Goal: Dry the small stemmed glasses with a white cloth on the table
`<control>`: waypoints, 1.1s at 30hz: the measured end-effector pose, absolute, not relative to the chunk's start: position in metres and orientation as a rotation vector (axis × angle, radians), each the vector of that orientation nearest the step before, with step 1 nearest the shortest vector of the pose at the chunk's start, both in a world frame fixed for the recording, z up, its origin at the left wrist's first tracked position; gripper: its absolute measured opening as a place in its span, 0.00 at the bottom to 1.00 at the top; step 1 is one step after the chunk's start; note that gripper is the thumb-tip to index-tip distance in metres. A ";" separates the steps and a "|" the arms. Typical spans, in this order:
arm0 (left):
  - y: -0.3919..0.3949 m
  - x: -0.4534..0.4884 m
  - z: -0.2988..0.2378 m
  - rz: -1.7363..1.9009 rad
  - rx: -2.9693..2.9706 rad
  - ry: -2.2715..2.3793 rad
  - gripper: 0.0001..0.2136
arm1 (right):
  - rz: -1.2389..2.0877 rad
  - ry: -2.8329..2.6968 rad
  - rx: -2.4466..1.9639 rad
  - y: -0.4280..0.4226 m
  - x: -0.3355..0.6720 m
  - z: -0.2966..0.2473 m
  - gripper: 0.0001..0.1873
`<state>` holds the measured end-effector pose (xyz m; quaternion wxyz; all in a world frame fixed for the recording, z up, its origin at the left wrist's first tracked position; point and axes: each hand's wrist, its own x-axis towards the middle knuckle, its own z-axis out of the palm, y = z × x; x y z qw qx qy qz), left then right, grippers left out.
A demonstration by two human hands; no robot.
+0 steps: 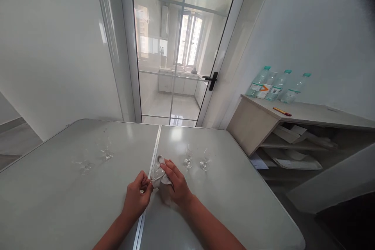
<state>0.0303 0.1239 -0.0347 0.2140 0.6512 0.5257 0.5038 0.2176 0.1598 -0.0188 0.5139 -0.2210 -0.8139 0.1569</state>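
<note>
A small clear stemmed glass [158, 172] is between my two hands, just above the middle of the table. My left hand [138, 192] is closed in a pinch at the glass's lower left end; the exact spot it grips is partly hidden. Wrapped over the glass is a white cloth [166, 180], which my right hand [176, 181] presses against it with curled fingers. To the right of my hands, two stemmed glasses [188, 161] stand on the table. Two more faint, transparent glasses [108, 155] stand to the left.
The pale glossy table [88, 211] has a metal seam [140, 226] down its middle. A glazed door [175, 86] stands beyond the far edge. At right, a wooden shelf unit [254, 125] holds several plastic bottles [277, 88] and a yellow-red stick-like item [282, 111] on top.
</note>
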 end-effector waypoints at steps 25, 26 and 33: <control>0.120 0.028 -0.042 1.394 2.087 1.477 0.15 | 1.949 -0.952 -0.652 0.159 0.212 -0.008 0.25; 0.120 0.028 -0.043 1.391 2.080 1.486 0.15 | 1.943 -0.970 -0.645 0.159 0.213 -0.006 0.23; 0.120 0.029 -0.042 1.264 2.472 1.477 0.11 | 1.440 -1.332 -1.052 0.173 0.224 -0.016 0.10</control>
